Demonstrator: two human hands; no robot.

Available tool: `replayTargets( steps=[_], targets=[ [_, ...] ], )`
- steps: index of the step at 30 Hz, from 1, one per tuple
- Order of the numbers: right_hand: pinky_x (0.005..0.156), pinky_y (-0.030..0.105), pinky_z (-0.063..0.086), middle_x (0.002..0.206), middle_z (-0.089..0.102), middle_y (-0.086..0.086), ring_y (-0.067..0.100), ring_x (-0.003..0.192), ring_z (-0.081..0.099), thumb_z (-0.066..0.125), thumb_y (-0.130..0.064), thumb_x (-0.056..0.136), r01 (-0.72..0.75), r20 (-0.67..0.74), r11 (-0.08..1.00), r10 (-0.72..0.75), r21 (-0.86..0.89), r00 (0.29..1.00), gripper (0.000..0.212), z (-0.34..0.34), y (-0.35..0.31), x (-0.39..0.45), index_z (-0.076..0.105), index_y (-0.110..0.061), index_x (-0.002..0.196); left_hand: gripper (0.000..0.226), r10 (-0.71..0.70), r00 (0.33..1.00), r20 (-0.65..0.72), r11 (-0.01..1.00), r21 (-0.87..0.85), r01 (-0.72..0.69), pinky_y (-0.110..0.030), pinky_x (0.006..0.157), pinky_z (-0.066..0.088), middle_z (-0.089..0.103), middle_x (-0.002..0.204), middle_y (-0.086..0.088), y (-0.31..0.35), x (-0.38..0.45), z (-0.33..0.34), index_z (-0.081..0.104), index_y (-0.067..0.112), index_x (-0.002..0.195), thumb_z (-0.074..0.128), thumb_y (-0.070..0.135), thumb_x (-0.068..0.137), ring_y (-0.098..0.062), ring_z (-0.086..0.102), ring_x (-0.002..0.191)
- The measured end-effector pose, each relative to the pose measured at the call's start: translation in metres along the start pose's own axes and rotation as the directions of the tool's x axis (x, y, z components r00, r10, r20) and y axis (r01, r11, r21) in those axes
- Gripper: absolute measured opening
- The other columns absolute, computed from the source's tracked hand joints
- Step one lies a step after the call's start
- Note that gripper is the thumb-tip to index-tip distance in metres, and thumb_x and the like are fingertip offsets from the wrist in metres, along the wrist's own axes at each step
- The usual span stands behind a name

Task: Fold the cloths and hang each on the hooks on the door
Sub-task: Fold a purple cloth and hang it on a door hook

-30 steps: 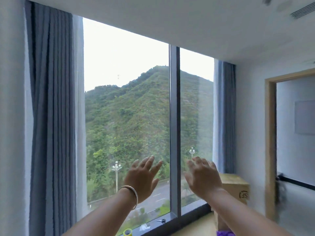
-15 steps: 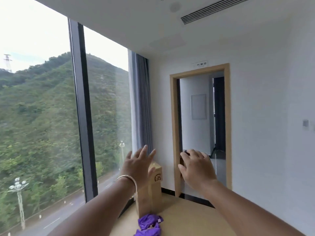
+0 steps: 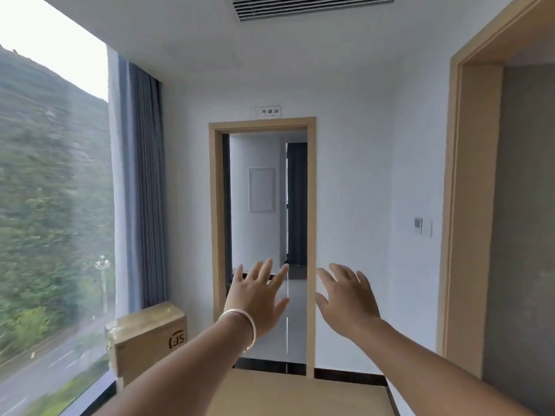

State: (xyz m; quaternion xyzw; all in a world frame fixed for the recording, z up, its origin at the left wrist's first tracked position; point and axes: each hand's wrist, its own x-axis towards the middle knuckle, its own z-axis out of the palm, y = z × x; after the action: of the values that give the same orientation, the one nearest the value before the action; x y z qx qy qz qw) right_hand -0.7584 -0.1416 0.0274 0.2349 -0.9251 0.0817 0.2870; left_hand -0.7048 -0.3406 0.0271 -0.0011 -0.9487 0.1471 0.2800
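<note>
I am holding both arms out in front of me, low in the centre of the frame. My left hand is spreading its fingers wide, back of the hand toward me, holding nothing; a thin silver bangle is sitting on that wrist. My right hand is hanging just to the right of it, fingers likewise spread and relaxed, gripping nothing. The two hands are staying apart from each other with a gap between them.

Behind my hands, in the middle of the frame, an open doorway with a light wooden frame is showing a white corridor beyond; a small sign is sitting on the wall just above it. No cloths and no hooks are showing anywhere in this view, so I cannot tell where they are.

At the lower left a cardboard box is standing on the wooden counter, close to the big window filling the left side. A grey curtain is hanging between the window and the doorway. A ceiling air vent is running along the top, a wall switch is sitting on the white wall at right, and a second wooden door frame is rising along the right edge.
</note>
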Motion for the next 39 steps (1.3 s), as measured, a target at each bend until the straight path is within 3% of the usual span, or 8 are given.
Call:
replayTargets(
  steps=[10,19,29,39],
  targets=[
    [0.118,0.044,0.011,0.156,0.024,0.001,0.019,0.144,0.016,0.033,-0.048,0.098,-0.091,0.042,0.993,0.095,-0.075,0.995,0.054,0.067,0.058,0.094,0.025,-0.029,0.148,0.069,0.054,0.998,0.011,0.997,-0.058,-0.053,-0.055,0.117,0.005,0.005,0.161,-0.005,0.005,0.128,0.085,-0.007,0.031,0.151,0.02,0.062,0.096,-0.024,0.003,0.148],
    [0.118,0.044,0.008,0.156,0.024,0.001,0.019,0.144,0.015,0.033,-0.046,0.098,-0.057,0.075,0.996,0.062,-0.07,0.995,0.054,0.164,0.13,0.193,0.024,-0.029,0.148,0.068,0.065,0.996,0.06,0.997,-0.055,-0.062,-0.055,0.117,0.005,0.004,0.161,-0.005,0.024,0.241,0.185,-0.007,0.031,0.151,0.022,0.06,0.096,-0.024,0.004,0.148],
    [0.117,0.044,0.009,0.151,0.03,0.001,0.021,0.141,0.022,0.038,-0.041,0.098,0.114,0.068,0.993,-0.113,-0.019,0.991,0.053,0.267,0.195,0.356,0.028,-0.025,0.147,0.066,-0.091,0.989,0.114,0.995,0.041,0.087,-0.054,0.116,0.006,0.008,0.16,-0.005,-0.004,0.383,0.288,-0.002,0.031,0.151,0.021,0.059,0.096,-0.023,0.007,0.147],
    [0.114,0.042,0.019,0.145,0.035,-0.001,0.02,0.135,0.029,0.039,-0.046,0.096,0.247,0.082,0.967,-0.252,0.068,0.964,0.054,0.376,0.169,0.478,0.03,-0.026,0.145,0.067,-0.249,0.957,0.152,0.967,0.087,0.238,-0.052,0.115,0.009,0.013,0.159,-0.002,-0.083,0.448,0.382,0.003,0.032,0.151,0.026,0.059,0.095,-0.022,0.011,0.145]
  ],
)
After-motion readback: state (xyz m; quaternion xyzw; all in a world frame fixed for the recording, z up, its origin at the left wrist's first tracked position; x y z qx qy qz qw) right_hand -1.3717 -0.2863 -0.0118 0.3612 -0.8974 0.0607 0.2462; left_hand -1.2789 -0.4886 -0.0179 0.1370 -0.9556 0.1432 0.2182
